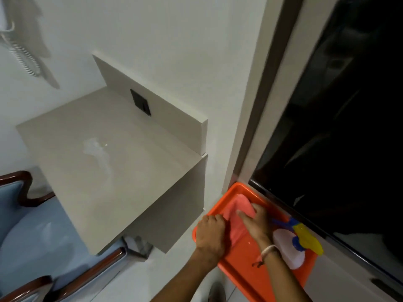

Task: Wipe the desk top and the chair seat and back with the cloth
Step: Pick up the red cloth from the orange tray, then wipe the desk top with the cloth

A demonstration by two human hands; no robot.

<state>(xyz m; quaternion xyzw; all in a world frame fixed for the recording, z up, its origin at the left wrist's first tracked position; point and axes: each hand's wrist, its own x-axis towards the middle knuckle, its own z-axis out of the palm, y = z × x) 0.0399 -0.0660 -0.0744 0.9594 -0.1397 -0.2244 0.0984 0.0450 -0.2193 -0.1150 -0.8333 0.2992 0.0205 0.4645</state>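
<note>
Both hands (212, 232) (255, 221) on pink cloth (236, 216), lying lengthwise along orange tray (239, 271)

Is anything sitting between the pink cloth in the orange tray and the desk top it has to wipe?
Nothing visible. Both hands, left and right, are on the pink cloth in the orange tray. The desk top to the left is bare apart from a whitish smear.

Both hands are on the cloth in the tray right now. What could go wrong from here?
1. The spray bottle lies right beside the right hand in the tray; lifting the cloth could knock it.
2. The tray sits low beside the desk; rising hands might clip the desk's edge.
3. The wet patch may dry before wiping.
</note>
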